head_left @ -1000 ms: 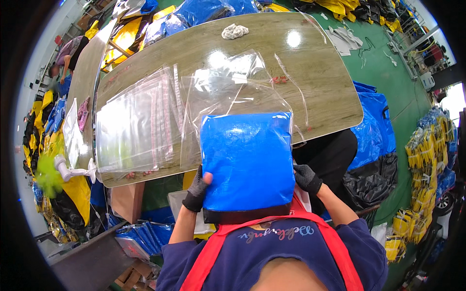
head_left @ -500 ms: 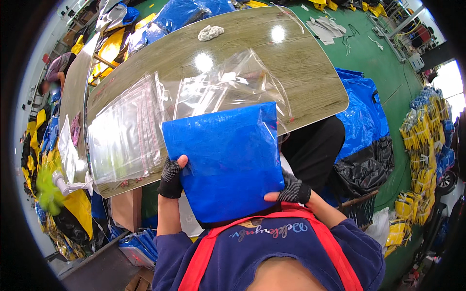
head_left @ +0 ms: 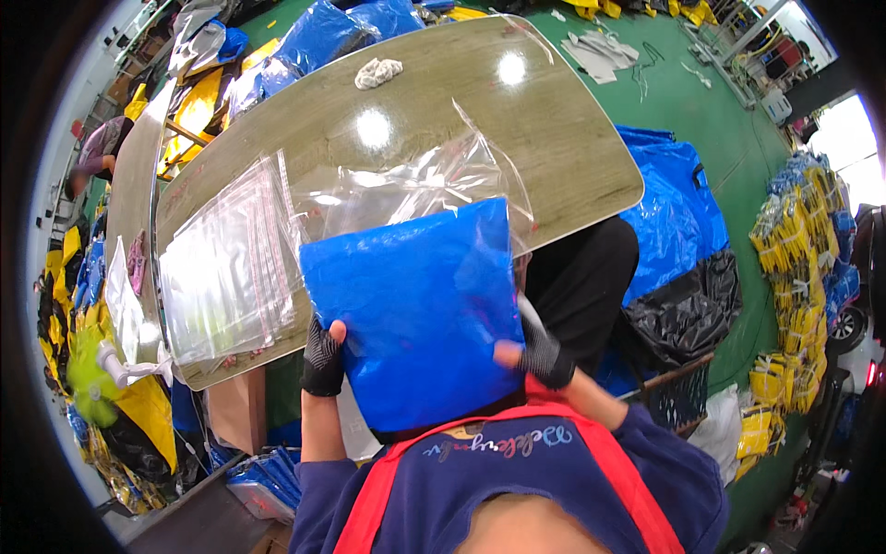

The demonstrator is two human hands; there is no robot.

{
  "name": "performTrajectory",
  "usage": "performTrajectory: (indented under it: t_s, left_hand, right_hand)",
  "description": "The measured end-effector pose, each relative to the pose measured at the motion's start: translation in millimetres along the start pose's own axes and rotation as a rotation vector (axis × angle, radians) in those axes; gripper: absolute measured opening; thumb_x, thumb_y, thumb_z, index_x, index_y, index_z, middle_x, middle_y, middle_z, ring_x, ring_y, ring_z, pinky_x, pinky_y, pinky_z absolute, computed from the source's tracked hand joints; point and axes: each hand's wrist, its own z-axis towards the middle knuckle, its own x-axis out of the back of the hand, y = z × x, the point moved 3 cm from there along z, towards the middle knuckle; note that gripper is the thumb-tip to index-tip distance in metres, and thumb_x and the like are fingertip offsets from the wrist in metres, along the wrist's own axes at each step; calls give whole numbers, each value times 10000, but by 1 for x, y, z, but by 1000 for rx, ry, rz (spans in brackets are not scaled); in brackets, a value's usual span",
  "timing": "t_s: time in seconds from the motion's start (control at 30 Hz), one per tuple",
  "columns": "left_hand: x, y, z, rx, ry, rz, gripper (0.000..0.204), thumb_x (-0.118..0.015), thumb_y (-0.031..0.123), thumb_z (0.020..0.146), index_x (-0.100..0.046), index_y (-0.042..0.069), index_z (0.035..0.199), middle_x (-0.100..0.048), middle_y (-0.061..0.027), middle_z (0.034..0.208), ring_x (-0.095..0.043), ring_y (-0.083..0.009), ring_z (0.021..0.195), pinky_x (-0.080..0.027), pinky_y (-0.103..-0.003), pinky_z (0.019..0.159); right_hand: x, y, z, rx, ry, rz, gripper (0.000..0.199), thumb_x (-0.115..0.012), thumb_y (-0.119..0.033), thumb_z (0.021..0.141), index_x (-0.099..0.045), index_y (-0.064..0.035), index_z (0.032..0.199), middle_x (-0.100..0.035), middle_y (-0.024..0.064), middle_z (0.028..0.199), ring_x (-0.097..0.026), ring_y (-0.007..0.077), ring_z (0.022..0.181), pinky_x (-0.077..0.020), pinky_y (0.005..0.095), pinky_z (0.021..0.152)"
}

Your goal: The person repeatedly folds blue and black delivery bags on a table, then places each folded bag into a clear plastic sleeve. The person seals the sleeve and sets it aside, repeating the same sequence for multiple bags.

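in the middle of the frame, the left hand [head_left: 324, 360] and the right hand [head_left: 544, 355] are holding a folded blue bundle [head_left: 415, 309] by its opposite sides. clear film [head_left: 429, 185] is lying beyond its upper edge; left of centre, transparent sleeves [head_left: 226, 268] are resting on the table [head_left: 563, 157].

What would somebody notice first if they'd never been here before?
Probably the big blue bundle, held between the left hand and right hand. Then the shiny clear plastic bags on the table's left side, and the blurry bright green thing at the far left.
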Motion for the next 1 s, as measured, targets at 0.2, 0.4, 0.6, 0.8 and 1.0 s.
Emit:
performTrajectory:
  t_s: [0.2,0.4,0.6,0.8,1.0]
  left_hand:
    - [-13,-23,-32,9,-96,175,899,-828,367,686,-368,32,1382,-519,-136,1289,-521,-278,1151,-435,-395,970]
    - [-12,-73,-15,175,147,239,665,-752,386,779,-521,-26,1247,-611,-149,1159,-591,-217,1027,-486,-355,877]
    - [-33,-32,-17,52,-33,432,628,-760,373,777,-552,-7,1232,-632,-151,1124,-590,-217,1027,-474,-353,893]
    - [-17,16,4,160,-68,94,852,-752,436,760,-368,-15,1371,-501,-160,1318,-524,-273,1168,-458,-436,968]
    - [-41,-41,-33,218,-190,210,1016,-704,567,750,-207,46,1467,-353,-130,1452,-334,-264,1332,-255,-399,1113]
  right_hand:
    - [11,7,-45,-145,284,-354,594,-763,-313,763,-562,-19,1238,-656,166,1103,-641,222,1005,-480,334,885]
    - [44,23,-26,-305,210,-771,602,-594,-572,826,-669,24,858,-613,220,674,-663,329,685,-488,380,646]
    - [73,12,57,-44,31,-300,382,-593,-280,888,-543,-18,1161,-629,106,976,-598,172,855,-480,306,786]
    - [16,-15,16,-256,-146,-114,895,-788,-358,722,-332,-40,1423,-447,158,1384,-447,266,1259,-345,400,1058]
    - [42,-38,42,-234,44,-196,652,-765,-288,752,-506,26,1262,-638,127,1093,-621,210,978,-502,351,875]
